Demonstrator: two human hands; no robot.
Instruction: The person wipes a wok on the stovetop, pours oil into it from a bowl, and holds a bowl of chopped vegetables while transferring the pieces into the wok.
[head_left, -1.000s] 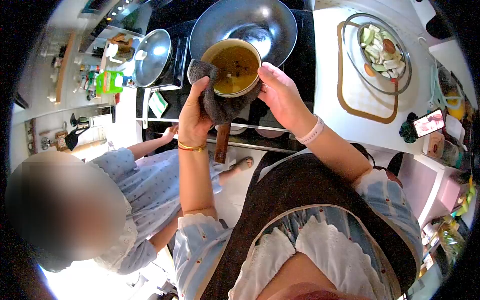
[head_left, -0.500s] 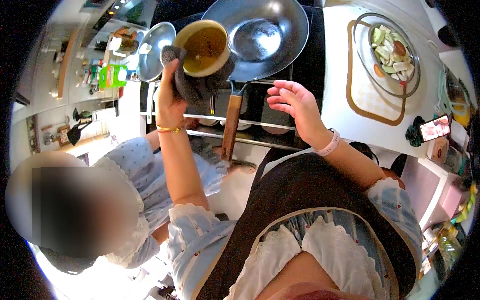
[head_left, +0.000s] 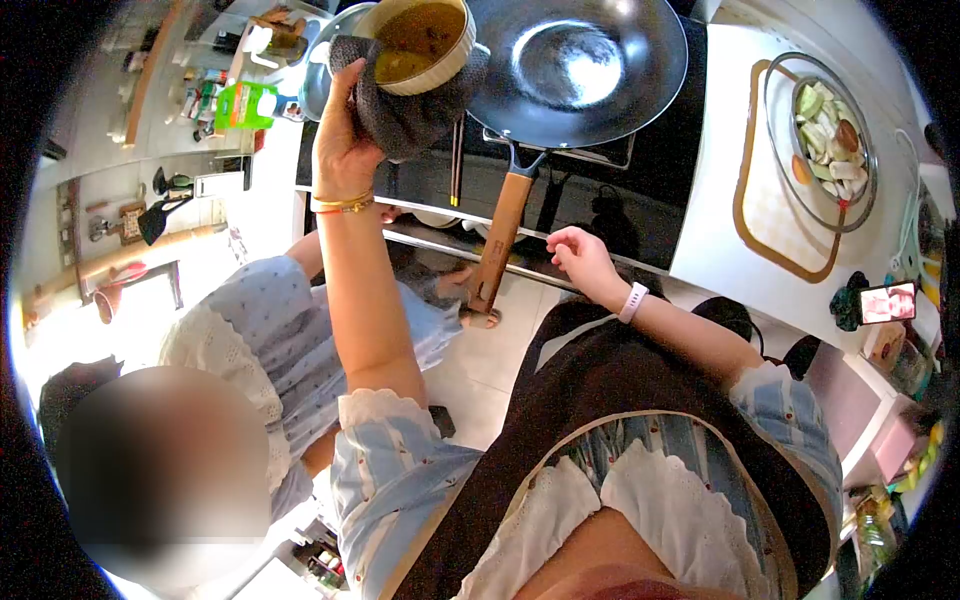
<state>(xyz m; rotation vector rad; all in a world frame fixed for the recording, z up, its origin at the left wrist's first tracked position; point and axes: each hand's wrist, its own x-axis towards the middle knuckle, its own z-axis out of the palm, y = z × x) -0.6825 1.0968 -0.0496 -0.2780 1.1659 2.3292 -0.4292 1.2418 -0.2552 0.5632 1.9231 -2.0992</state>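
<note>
My left hand (head_left: 345, 150) is closed on a ribbed cream bowl (head_left: 440, 75) through a dark grey cloth (head_left: 410, 115). Yellowish-brown liquid with dark bits fills part of the bowl, which is tilted. Just right of it, a dark wok (head_left: 580, 75) sits on the black stove, a shiny patch in its bottom. Its wooden handle (head_left: 500, 230) points toward me. My right hand (head_left: 585, 265) holds nothing; its fingers are loosely bent and apart. It hovers near the stove's front edge, right of the handle and not touching it.
On the right counter, a glass bowl (head_left: 775, 170) of cut pale vegetables stands on a brown-edged board (head_left: 745, 230). A phone (head_left: 887, 302) is propped nearby. Another person (head_left: 260, 340) stands close on my left. Chopsticks (head_left: 457, 165) lie by the wok.
The view has shifted, and the bowl appears higher. My right hand has drawn down toward my body, its fingers more bent. The other person's head has moved lower in view.
</note>
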